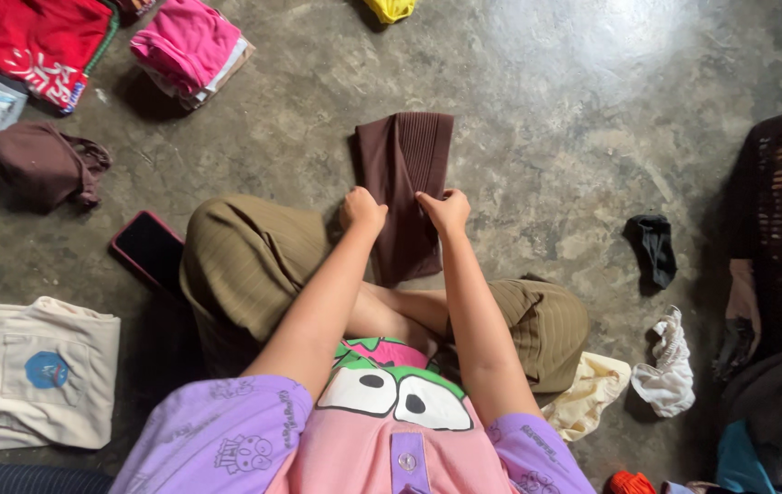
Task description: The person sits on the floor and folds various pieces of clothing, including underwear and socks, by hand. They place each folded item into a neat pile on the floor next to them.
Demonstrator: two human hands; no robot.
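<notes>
On the grey concrete floor [546, 110], head view: a seated person with crossed legs in olive ribbed trousers [244, 265] holds a dark brown ribbed cloth garment [406, 174] in front of the knees. Left hand [361, 210] and right hand [444, 210] are each closed, pinching the garment's two side edges at the same height, so the upper part lies flat on the floor and the lower part drapes toward the lap. Folded pieces lie apart at the margins: a red printed cloth [34, 41], a pink stack [188, 46] and a cream folded garment [34, 370]. A dark phone with a red edge [145, 249] rests just beside the left knee; a black sock [654, 247] lies to the right.
</notes>
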